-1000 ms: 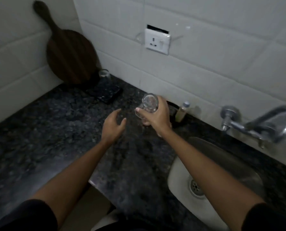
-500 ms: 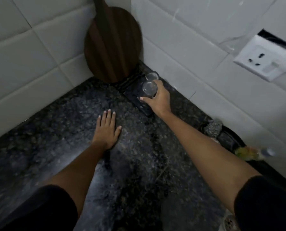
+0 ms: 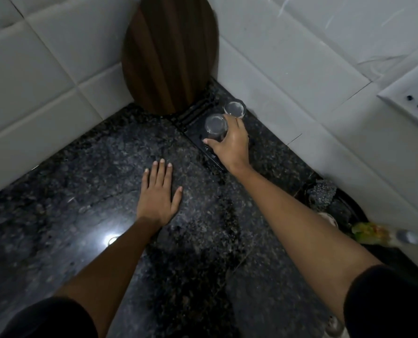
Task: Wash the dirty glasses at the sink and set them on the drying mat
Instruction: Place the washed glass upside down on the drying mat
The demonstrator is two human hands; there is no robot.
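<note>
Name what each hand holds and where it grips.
The right hand grips a glass round its side wall, on the drying mat. The left hand holds nothing.

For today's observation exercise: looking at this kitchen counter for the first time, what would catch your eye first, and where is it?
First, the right hand gripping a clear glass on the dark drying mat in the far corner, with a second glass just behind it. Next, the left hand lying flat on the speckled counter. A round wooden board leans in the tiled corner.
</note>
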